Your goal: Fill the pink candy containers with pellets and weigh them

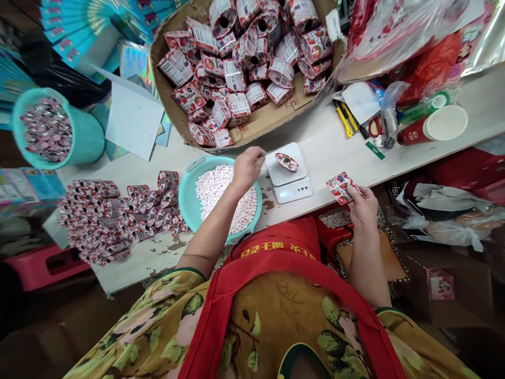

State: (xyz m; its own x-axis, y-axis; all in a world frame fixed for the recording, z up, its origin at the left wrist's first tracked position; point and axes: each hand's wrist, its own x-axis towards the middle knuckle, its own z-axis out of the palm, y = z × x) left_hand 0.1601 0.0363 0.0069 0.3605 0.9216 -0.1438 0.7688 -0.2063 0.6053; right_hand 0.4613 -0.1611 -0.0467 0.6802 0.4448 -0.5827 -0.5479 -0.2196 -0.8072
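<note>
My left hand (248, 167) hovers between the turquoise basin (189, 196) and the white digital scale (292, 192), with fingertips pinched together; whatever they hold is too small to make out. Pale pink tablets (215, 184) fill much of the basin, which my forearm partly covers. On the scale's plate stands a red printed pouch (286, 162), its round dark opening facing up. Right of the scale, over the table's front edge, my right hand (365, 206) grips another red printed pouch (339, 188) by its lower right corner.
Behind the scale, a cardboard box (272, 118) holds many similar pouches. More pouches (98, 221) are stacked at the left. A turquoise bucket (84, 134) contains small wrapped pieces. A yellow cutter (344, 118), scissors (375, 127) and a paper cup (445, 123) lie at the right.
</note>
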